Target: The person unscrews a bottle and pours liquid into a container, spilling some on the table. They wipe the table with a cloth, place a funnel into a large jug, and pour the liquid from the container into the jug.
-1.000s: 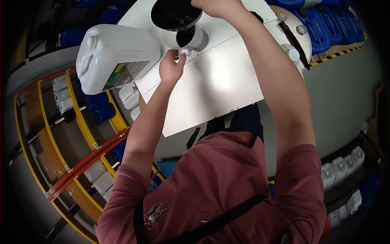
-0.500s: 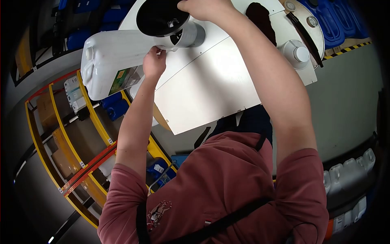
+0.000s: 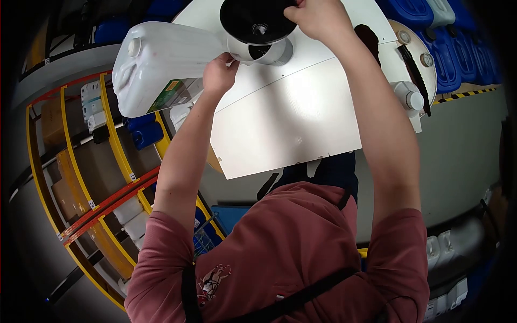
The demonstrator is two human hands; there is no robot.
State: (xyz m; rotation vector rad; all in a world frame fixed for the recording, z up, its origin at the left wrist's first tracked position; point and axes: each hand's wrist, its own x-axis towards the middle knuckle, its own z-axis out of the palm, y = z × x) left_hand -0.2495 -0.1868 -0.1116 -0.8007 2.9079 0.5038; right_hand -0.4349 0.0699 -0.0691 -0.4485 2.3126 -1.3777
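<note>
Just left of the fingers of the left hand (image 3: 219,74), find a big white jug (image 3: 167,54). See those fingers pinched close, seemingly on the left edge of a white pot (image 3: 283,53), on the tabletop (image 3: 285,124). Best to hold that edge snug and not push, so as not to tip the pot. Right of and above those fingers, find a black funnel (image 3: 256,21), over the mouth of the pot. See the right hand (image 3: 320,20) with thumb and fingers bent together on the right rim of the funnel. Best to pinch the rim firmly, with a steady hand, right over the pot. Right of the right-hand fingers, spot a dark cloth (image 3: 368,40), half hidden, then a white bottle (image 3: 407,97).

Hard to tell an edge from a handle at the left fingertips. Too dark to see inside the pot. Cannot see the underside of the funnel, or tell touching from apart there. No sign of the far rim of the funnel, cut off at the top.
</note>
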